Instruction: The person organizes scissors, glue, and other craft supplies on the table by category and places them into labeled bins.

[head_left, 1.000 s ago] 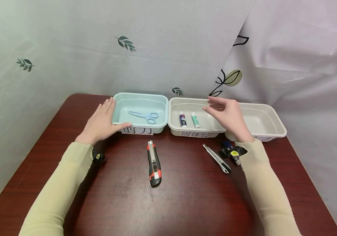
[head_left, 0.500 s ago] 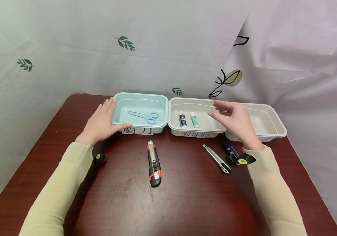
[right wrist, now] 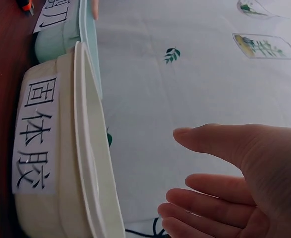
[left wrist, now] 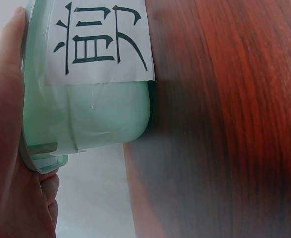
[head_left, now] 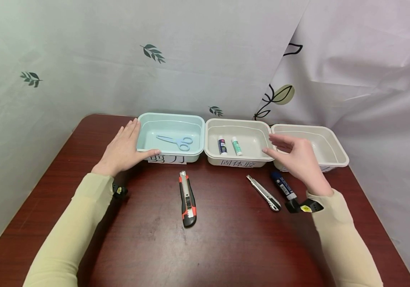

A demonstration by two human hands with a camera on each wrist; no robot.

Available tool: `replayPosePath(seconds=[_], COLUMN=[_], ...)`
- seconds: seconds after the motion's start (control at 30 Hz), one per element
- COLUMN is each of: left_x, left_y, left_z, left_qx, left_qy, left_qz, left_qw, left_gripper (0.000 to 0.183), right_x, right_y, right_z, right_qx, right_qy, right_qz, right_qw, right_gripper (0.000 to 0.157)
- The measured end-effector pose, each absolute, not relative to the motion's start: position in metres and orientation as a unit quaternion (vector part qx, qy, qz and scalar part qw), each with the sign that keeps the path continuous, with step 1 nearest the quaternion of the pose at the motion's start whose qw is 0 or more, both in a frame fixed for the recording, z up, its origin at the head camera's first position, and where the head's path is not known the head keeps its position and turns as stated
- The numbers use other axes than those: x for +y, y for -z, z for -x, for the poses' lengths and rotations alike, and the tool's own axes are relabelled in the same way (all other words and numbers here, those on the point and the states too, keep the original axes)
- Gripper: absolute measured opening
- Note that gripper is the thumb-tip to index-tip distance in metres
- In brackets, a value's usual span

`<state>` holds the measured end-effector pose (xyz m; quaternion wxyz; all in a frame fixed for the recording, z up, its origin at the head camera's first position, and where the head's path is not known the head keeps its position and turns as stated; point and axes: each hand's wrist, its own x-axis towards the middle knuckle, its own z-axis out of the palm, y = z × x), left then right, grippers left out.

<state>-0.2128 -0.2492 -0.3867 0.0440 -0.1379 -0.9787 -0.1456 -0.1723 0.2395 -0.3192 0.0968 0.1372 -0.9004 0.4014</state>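
Observation:
My left hand (head_left: pixel 121 148) rests on the left end of the light blue bin (head_left: pixel 170 116), its thumb along the front rim. Inside that bin lies a pair of blue scissors (head_left: pixel 177 142). My right hand (head_left: pixel 295 156) holds nothing; its fingers are loosely bent, thumb apart, above the gap between the middle beige bin (head_left: pixel 238 161) and the right beige bin (head_left: pixel 328 159). Two glue sticks, one dark blue (head_left: pixel 222 146) and one green and white (head_left: pixel 237 146), lie in the middle bin. The right wrist view shows the right hand (right wrist: pixel 229 178) beside the middle bin's rim.
On the dark red table (head_left: pixel 212 239) lie a red and black utility knife (head_left: pixel 188 199), a silver utility knife (head_left: pixel 263 193) and a dark blue glue stick (head_left: pixel 283 185) near the right wrist. A pale patterned cloth (head_left: pixel 197 59) hangs behind the bins.
My right hand has moved right and toward me, from over the middle bin to the gap beside the right bin, uncovering the glue stick on the table. My left hand stays put.

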Motion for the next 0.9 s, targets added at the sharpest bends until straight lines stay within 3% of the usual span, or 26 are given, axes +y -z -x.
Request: replayPosePath(seconds=[0.9], left_x=[-0.249], left_y=[0.386], left_z=[0.213], left_qx=[-0.979], left_qy=[0.145], left_qz=[0.137], left_qw=[0.045], left_gripper=[0.123], right_x=[0.276], right_y=[0.334], right_z=[0.146], right_qx=[-0.92], right_qy=[-0.378], right_qz=[-0.074], right_qw=[0.072], right_gripper=[0.044])
